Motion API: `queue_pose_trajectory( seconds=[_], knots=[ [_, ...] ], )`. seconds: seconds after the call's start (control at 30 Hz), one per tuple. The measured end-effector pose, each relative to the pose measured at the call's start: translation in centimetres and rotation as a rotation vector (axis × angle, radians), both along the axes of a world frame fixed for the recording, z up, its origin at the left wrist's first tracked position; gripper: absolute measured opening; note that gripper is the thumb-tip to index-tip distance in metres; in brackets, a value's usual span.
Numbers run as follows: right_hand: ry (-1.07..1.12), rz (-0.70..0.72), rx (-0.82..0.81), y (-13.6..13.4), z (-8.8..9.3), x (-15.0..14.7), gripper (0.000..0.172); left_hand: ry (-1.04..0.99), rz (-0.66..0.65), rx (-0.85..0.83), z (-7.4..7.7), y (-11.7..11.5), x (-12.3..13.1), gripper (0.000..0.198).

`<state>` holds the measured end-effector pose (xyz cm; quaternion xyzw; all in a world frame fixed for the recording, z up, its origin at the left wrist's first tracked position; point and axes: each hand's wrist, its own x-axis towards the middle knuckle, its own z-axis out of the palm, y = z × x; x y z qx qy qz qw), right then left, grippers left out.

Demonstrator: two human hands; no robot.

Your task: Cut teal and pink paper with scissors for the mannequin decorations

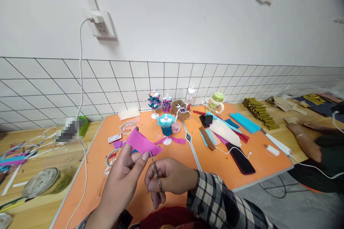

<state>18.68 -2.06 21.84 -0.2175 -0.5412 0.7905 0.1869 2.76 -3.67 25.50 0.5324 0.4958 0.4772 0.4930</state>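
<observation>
A bright magenta strip of crepe paper (141,142) is pinched between the thumb and fingers of my left hand (122,175). My right hand (172,177) grips a small pair of scissors (155,171), whose tips touch the paper's lower edge. Just beyond both hands stands a mini dress form (166,128) dressed in blue, with magenta strips on the table by its base. Behind it are a mannequin in teal sequins (154,101), another with purple sequins (167,104) and a bare white one (190,93).
The orange folding table (212,171) holds a small cardboard box (180,111), a green-lidded bottle (216,102), coloured paper strips (245,122) and a phone (240,159) with a white cable. At right, a co-worker's arms (303,139) rest near gold rolls (260,113).
</observation>
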Motion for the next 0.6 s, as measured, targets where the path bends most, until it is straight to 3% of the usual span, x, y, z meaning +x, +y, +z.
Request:
queue_pose_trajectory(
  seconds=[0.3, 0.6],
  knots=[
    [-0.011, 0.041, -0.02, 0.1, -0.3, 0.4, 0.069, -0.07, -0.125, -0.03, -0.2, 0.6, -0.7, 0.046],
    [-0.025, 0.092, 0.031, 0.2, -0.3, 0.7, 0.073, -0.084, -0.163, -0.061, 0.5, 1.0, -1.0, 0.086]
  ],
)
